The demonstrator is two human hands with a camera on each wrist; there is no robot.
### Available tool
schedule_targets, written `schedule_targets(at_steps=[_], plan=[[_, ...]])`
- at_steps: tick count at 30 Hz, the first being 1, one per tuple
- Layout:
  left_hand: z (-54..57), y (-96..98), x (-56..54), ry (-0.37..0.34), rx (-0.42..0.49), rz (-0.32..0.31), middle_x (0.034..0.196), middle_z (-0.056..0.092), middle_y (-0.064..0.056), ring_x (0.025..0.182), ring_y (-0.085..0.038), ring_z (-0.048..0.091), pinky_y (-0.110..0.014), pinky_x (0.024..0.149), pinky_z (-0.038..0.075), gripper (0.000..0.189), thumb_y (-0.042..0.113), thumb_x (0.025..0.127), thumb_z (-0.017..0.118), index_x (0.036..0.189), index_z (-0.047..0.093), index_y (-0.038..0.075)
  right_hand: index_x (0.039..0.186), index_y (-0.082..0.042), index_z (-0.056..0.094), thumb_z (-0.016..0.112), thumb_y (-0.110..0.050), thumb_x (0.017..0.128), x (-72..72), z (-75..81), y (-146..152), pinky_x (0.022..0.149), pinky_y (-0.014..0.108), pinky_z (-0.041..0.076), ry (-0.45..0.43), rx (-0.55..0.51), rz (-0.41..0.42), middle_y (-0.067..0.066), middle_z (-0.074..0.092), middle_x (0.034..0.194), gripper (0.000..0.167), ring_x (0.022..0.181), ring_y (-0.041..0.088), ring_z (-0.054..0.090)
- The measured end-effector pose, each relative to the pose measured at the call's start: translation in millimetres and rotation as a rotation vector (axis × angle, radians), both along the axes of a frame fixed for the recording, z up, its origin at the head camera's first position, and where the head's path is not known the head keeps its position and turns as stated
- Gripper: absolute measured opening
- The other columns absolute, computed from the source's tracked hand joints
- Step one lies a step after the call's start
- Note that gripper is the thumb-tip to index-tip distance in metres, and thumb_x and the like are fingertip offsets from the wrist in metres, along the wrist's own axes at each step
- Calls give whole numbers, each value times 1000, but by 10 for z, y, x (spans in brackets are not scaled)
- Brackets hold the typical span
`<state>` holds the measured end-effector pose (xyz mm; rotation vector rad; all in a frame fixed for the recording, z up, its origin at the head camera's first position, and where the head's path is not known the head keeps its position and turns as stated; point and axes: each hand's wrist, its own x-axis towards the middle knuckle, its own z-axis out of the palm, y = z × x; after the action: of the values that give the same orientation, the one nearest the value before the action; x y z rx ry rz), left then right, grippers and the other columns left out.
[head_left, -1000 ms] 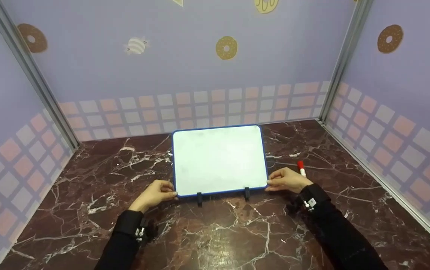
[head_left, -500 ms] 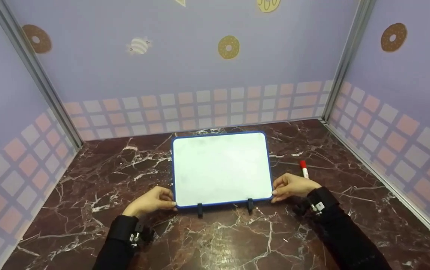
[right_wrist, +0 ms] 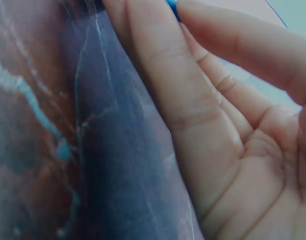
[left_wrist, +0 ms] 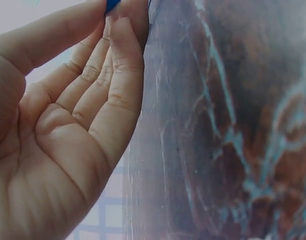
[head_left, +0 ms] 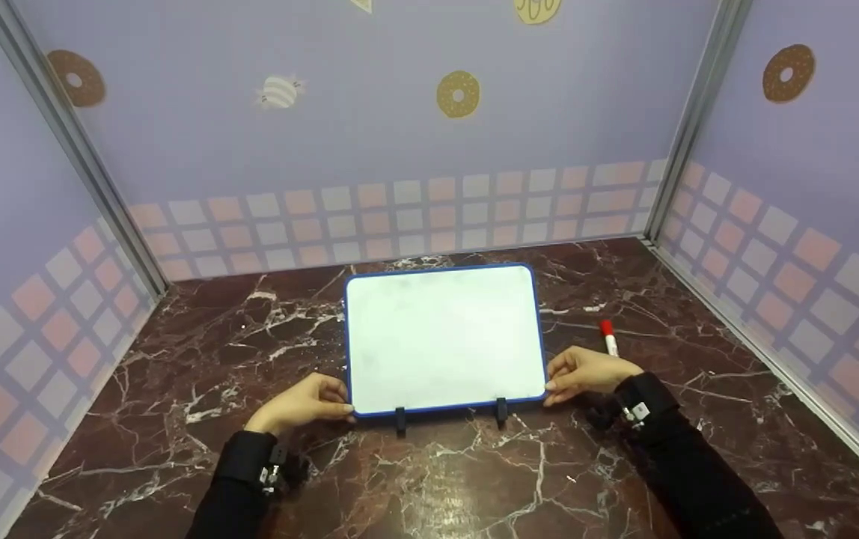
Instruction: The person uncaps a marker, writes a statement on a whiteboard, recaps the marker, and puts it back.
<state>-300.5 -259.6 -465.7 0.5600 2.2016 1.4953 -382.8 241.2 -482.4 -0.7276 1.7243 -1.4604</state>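
Observation:
A small whiteboard (head_left: 444, 340) with a blue frame stands leaning back on the table, propped on two black feet, a left foot (head_left: 400, 421) and a right foot (head_left: 501, 412). My left hand (head_left: 302, 400) pinches its lower left corner between thumb and fingers. At the lower right corner, my right hand (head_left: 587, 372) pinches the frame the same way. Each wrist view shows only a sliver of the board's blue frame at the fingertips, a left sliver (left_wrist: 111, 5) and a right sliver (right_wrist: 174, 9). The board's white face bears faint grey smudges.
Beyond the right hand lies a white marker (head_left: 610, 340) with a red cap, its near end hidden by that hand. The dark red marbled table (head_left: 197, 344) is enclosed by patterned lilac walls (head_left: 370, 135) at the back and both sides.
Both hands have brought the whiteboard nearer to me, mostly in the first half second, and it seems to lean back a little more. Since then almost nothing has moved.

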Motion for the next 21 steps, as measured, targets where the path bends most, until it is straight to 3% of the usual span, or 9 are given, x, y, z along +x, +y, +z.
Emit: schedule_targets(at_steps=[6, 13, 17, 21], plan=[[0, 7, 2, 8, -2, 5, 91, 72, -24, 81, -14, 71, -23, 78, 59, 12, 0, 93, 64, 95, 58, -10, 94, -2, 60, 58, 6, 95, 4, 4, -3, 77, 25, 61, 1, -4, -4, 6, 75, 89, 8, 87, 19, 75], [-25, -3, -14, 10, 5, 3, 90, 73, -18, 80, -14, 71, -23, 77, 59, 13, 1, 93, 64, 95, 59, -10, 96, 1, 63, 62, 3, 94, 12, 20, 1, 78, 27, 61, 29, 33, -20, 7, 76, 90, 3, 86, 19, 75], [-2, -27, -16, 64, -49, 23, 95, 72, -21, 85, -17, 71, -24, 77, 59, 25, 6, 91, 69, 104, 60, -14, 105, 15, 62, 67, -1, 91, 30, 119, 8, 78, 30, 61, 115, 111, -69, 12, 76, 94, 21, 86, 19, 75], [109, -86, -9, 130, -104, 47, 109, 68, -32, 97, -33, 71, -30, 84, 60, 42, 6, 89, 72, 119, 57, -19, 112, 20, 61, 71, -5, 89, 63, 277, 35, 79, 35, 62, 239, 203, -152, 25, 73, 101, 34, 86, 20, 74]])
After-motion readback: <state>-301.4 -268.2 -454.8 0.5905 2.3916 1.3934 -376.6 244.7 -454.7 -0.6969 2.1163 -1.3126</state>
